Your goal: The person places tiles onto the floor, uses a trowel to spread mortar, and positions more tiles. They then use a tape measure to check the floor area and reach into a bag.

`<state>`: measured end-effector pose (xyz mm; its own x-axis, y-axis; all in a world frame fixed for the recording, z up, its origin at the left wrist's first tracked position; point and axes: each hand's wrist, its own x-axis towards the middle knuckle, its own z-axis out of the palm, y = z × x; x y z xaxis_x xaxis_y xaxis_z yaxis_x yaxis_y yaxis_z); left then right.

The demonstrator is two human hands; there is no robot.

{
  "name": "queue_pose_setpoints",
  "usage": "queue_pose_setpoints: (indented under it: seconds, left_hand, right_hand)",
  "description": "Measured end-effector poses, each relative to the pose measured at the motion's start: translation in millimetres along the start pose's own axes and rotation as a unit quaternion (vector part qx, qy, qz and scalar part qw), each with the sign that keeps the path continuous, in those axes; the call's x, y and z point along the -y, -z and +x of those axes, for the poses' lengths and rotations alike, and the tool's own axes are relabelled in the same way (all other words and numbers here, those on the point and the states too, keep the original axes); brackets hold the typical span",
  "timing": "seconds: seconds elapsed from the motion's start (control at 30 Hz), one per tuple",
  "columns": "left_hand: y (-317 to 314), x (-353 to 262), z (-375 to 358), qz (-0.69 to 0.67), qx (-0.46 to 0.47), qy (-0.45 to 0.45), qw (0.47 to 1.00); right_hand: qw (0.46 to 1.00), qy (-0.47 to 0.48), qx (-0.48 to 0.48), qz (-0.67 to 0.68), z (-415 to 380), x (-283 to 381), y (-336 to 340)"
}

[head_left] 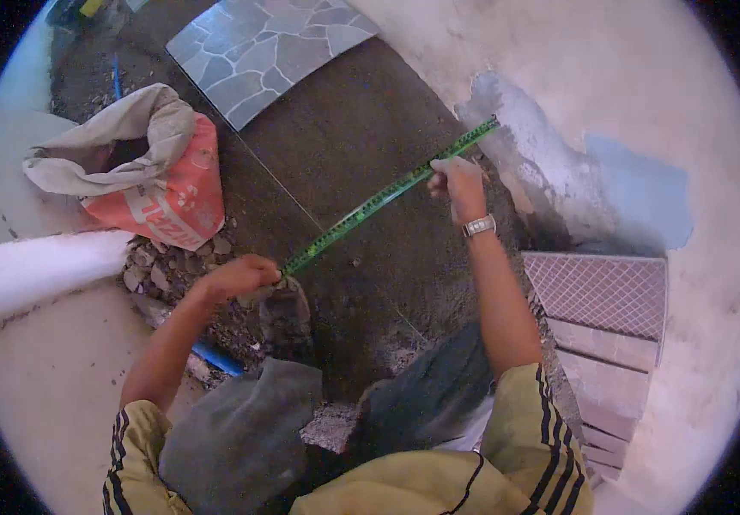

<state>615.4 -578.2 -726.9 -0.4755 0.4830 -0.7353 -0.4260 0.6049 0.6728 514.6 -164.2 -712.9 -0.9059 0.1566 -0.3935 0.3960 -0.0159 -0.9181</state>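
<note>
A green tape measure blade [370, 206] stretches diagonally across the dark mortar bed [327, 154], its far end touching or close to the wall at the upper right. My left hand [245, 276] pinches the blade's lower end above the edge of the rubble. Farther along, near the wall, my right hand [457, 182] grips the same blade, with a watch on that wrist. A thin taut string [280, 184] runs under the blade from the corner of the laid stone-pattern tile [271, 51]. No tape case can be made out.
An open red and white sack [177, 193] stands on the left beside broken rubble [160, 266]. A blue pipe [218, 359] pokes out near my knee. Tiles [597, 296] lean against the patchy wall [636, 189] on the right.
</note>
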Motion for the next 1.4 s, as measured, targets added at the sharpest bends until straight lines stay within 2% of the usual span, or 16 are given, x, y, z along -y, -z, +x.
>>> queue_pose_setpoints:
  seconds: [0.13, 0.23, 0.37, 0.57, 0.6, 0.67, 0.7, 0.73, 0.8, 0.87, 0.97, 1.0, 1.1, 1.2, 1.3, 1.4]
  left_hand:
    - [28.3, 19.8, 2.7, 0.123, -0.052, 0.007, 0.991]
    - [25.6, -36.1, -33.6, 0.062, -0.089, 0.036, 0.993]
    - [11.9, -24.9, -4.8, 0.080, -0.072, -0.070, 0.992]
    - [-18.3, -81.4, 9.6, -0.076, -0.184, -0.120, 0.973]
    - [-13.1, -84.1, 2.2, -0.072, -0.238, -0.147, 0.957]
    - [7.5, -91.1, -16.5, -0.019, -0.367, -0.190, 0.910]
    - [24.2, -91.3, -25.1, 0.027, -0.437, -0.206, 0.875]
    - [46.8, -80.2, -31.4, 0.141, -0.551, -0.211, 0.795]
    - [97.4, -64.0, -65.3, 0.216, -0.637, -0.192, 0.715]
    - [163.6, -60.7, -94.1, 0.250, -0.709, -0.171, 0.636]
    - [191.7, -57.3, -115.2, 0.460, -0.643, 0.005, 0.612]
    - [190.2, -61.2, -116.5, 0.453, -0.577, 0.057, 0.677]
    - [178.2, -67.0, -114.7, 0.488, -0.457, 0.137, 0.731]
    - [166.7, -60.1, -118.9, 0.462, -0.446, 0.102, 0.759]
    - [164.6, -43.4, -128.0, 0.337, -0.526, 0.116, 0.772]
    - [158.7, -11.3, -137.1, 0.268, -0.570, 0.039, 0.776]
  right_hand:
    - [1.000, 0.015, 0.017, -0.005, -10.6, 13.6, -22.4]
    - [0.997, 0.010, 0.022, 0.078, -15.7, 9.8, -41.4]
    - [0.995, -0.019, 0.056, 0.083, -22.7, 11.9, -67.7]
    - [0.972, -0.084, 0.125, 0.178, -81.9, 18.5, -141.4]
    - [0.965, -0.118, 0.131, 0.194, -89.1, 21.2, -145.1]
    - [0.978, -0.016, 0.149, 0.143, -74.4, -2.2, -129.1]
    - [0.968, -0.058, 0.147, 0.194, -78.3, 14.7, -128.5]
    - [0.954, -0.099, 0.140, 0.245, -82.0, 31.8, -128.2]
    - [0.962, -0.081, 0.135, 0.225, -73.4, 34.1, -121.1]
    - [0.964, -0.071, 0.137, 0.218, -64.6, 22.7, -110.1]
    - [0.959, -0.087, 0.160, 0.217, -65.3, 11.5, -112.8]
    - [0.961, -0.104, 0.164, 0.197, -67.0, 12.2, -114.3]
    - [0.958, -0.124, 0.185, 0.178, -69.7, 18.0, -124.6]
    - [0.958, -0.115, 0.191, 0.181, -72.3, 21.9, -123.9]
    - [0.962, -0.105, 0.186, 0.173, -67.6, 17.7, -115.6]
    - [0.963, -0.107, 0.171, 0.177, -67.5, 14.5, -104.0]
